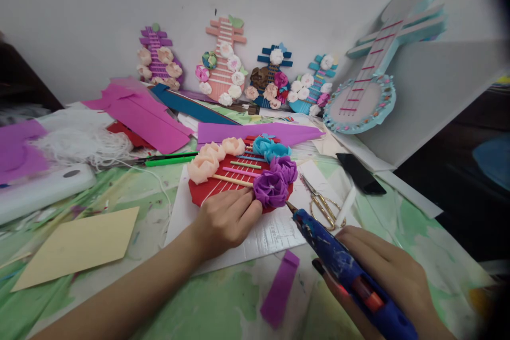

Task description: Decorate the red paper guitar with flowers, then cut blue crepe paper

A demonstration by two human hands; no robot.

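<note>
I see left hand (227, 218) curled by crinkled purple flower (271, 189), red board (203, 191); can't tell if gripping. Right hand (386, 263) wraps smeared blue tool (329, 244), pointed tip near petals.

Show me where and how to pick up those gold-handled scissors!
I'd take the gold-handled scissors by the finger loops, from the near side: loops lie toward the wearer, blades point away. Mind the blue glue gun in the right hand; its pointed tip is close.
</note>
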